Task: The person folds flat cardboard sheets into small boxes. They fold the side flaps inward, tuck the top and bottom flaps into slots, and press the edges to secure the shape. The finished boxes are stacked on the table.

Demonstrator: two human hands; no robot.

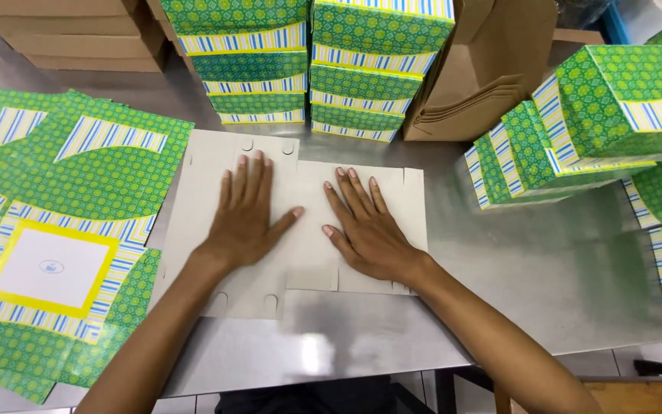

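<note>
We work at a brushed stainless-steel table (545, 268), shiny enough to throw back a glare patch at six o'clock, with a strip of pale tiled floor showing under its near edge. At nine o'clock lies a fanned pile of flat green patterned box blanks with blue-striped bands and a yellow-framed white panel (55, 230); at twelve o'clock stand two stacks of folded green-and-striped cartons (308, 61), with plain brown cardboard boxes (63, 31) behind them at eleven and brown paper bags (484, 69) at one o'clock. At three o'clock leaning assembled green boxes (607, 115) crowd the edge. In the centre lies the pale grey die-cut cardboard blank (216, 184), unprinted side up, flat on the steel. Our left hand (245, 222) rests on it palm down, fingers spread and thumb out, and our right hand (365, 226) presses beside it the same way, thumbs near but apart (neither pinches anything). We judge the main risk to be sliding: the card could skate on the slick steel under uneven pressure and give a crooked crease, or its edge could nudge the pile at nine o'clock out of order.
</note>
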